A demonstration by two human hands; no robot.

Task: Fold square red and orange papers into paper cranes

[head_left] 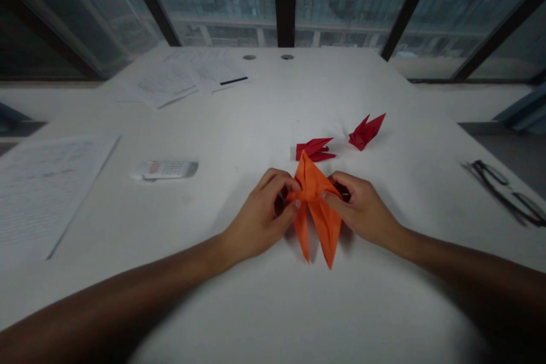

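Observation:
An orange origami paper (pixel 318 185), partly folded, is held just above the white table between my two hands. One pointed tip faces away from me, and two long points hang toward me with a gap between them. My left hand (pixel 262 213) pinches its left edge between thumb and fingers. On the other side, my right hand (pixel 362 207) grips the right edge, thumb on top and fingers curled behind. Just beyond the orange paper lies a red folded paper piece (pixel 313 149). Farther right rests a second red folded paper piece (pixel 365 133).
The white table (pixel 239 318) reaches back to the windows. At left are a white remote-like object (pixel 166 169) and a printed sheet stack (pixel 51 193). More printed papers (pixel 166 82) lie at the back left. Eyeglasses (pixel 507 190) sit near the right edge.

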